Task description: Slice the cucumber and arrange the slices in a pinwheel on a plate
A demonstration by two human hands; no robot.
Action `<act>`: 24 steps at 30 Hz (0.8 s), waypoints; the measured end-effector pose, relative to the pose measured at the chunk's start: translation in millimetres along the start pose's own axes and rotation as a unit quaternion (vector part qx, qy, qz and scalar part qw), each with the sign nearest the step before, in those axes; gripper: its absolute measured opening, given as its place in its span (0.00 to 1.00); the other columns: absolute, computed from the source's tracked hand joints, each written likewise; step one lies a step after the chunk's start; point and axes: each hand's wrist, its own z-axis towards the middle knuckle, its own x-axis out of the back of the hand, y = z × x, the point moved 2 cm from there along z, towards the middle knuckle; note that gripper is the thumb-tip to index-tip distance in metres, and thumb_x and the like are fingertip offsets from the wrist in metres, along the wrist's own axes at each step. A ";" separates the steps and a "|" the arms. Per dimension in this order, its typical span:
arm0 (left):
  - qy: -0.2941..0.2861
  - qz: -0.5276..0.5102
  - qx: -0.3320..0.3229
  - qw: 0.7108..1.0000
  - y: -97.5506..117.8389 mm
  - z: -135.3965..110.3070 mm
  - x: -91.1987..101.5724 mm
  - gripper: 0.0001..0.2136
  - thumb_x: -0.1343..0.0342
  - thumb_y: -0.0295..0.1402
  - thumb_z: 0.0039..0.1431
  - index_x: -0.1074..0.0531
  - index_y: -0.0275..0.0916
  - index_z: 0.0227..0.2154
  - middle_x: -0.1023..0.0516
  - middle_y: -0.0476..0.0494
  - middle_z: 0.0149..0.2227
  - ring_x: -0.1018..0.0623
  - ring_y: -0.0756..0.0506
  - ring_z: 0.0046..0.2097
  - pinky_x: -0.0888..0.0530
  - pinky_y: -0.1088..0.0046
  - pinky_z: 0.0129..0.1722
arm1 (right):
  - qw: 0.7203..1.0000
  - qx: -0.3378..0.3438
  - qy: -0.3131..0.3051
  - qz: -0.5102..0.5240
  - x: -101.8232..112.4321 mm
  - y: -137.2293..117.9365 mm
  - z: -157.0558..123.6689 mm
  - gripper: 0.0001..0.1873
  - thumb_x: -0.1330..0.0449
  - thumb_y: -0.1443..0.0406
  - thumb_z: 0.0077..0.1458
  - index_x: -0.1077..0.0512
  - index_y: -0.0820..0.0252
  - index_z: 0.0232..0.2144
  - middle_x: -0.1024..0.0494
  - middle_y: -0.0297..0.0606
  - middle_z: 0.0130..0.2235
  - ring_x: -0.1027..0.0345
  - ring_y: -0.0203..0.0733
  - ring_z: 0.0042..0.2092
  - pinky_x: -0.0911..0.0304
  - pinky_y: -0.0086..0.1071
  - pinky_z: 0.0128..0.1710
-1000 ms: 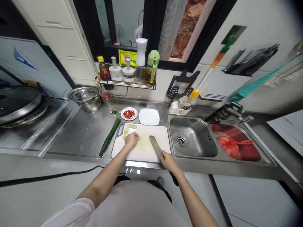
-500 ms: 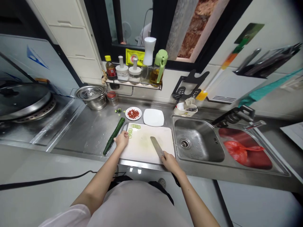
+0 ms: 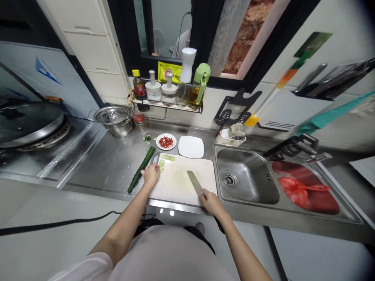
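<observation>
My right hand [image 3: 211, 202] clasps the knife [image 3: 195, 182], its blade on the cutting board [image 3: 181, 183]. My left hand [image 3: 151, 174] sits curled at the board's left edge beside the cucumber [image 3: 141, 169]; I cannot tell its grip. The yellow label [image 3: 166, 72] is unreadable.

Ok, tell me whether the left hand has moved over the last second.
Yes. The left hand slid leftward over the cutting board, ending at its left edge next to the cucumber.

My right hand [image 3: 211, 201] hides the handle of the knife [image 3: 195, 182], and I cannot tell whether the fingers of my left hand [image 3: 151, 174] touch the cucumber [image 3: 141, 169] or only the cutting board [image 3: 181, 187]. The wok lid [image 3: 27, 121] is cut off by the left edge; the bottle labels [image 3: 139, 90] on the shelf [image 3: 166, 105] are too small to read.
</observation>
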 end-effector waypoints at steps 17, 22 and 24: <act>0.017 0.021 -0.075 0.997 62.1 27.3 -14.0 0.14 0.49 0.33 0.57 0.27 0.47 0.45 0.26 0.41 0.47 0.32 0.37 0.51 0.42 0.58 0.49 | 0.999 -0.012 0.016 -0.042 -9.3 5.4 9.9 0.14 0.55 0.62 0.63 0.33 0.61 0.44 0.22 0.45 0.40 0.29 0.42 0.40 0.51 0.30 0.33; 0.013 0.054 -0.107 0.993 71.4 35.9 -21.9 0.15 0.50 0.32 0.57 0.26 0.48 0.46 0.26 0.39 0.48 0.33 0.37 0.51 0.43 0.58 0.48 | 0.998 -0.031 0.010 -0.049 -6.7 2.4 8.1 0.15 0.55 0.61 0.63 0.33 0.61 0.45 0.22 0.46 0.41 0.29 0.44 0.41 0.49 0.30 0.34; 0.012 0.070 -0.122 0.990 72.8 36.8 -24.2 0.15 0.51 0.32 0.58 0.26 0.47 0.46 0.26 0.39 0.47 0.33 0.37 0.51 0.43 0.57 0.48 | 0.998 -0.037 0.006 -0.048 -5.2 1.2 7.1 0.15 0.55 0.62 0.63 0.33 0.60 0.45 0.22 0.46 0.41 0.29 0.44 0.42 0.49 0.30 0.34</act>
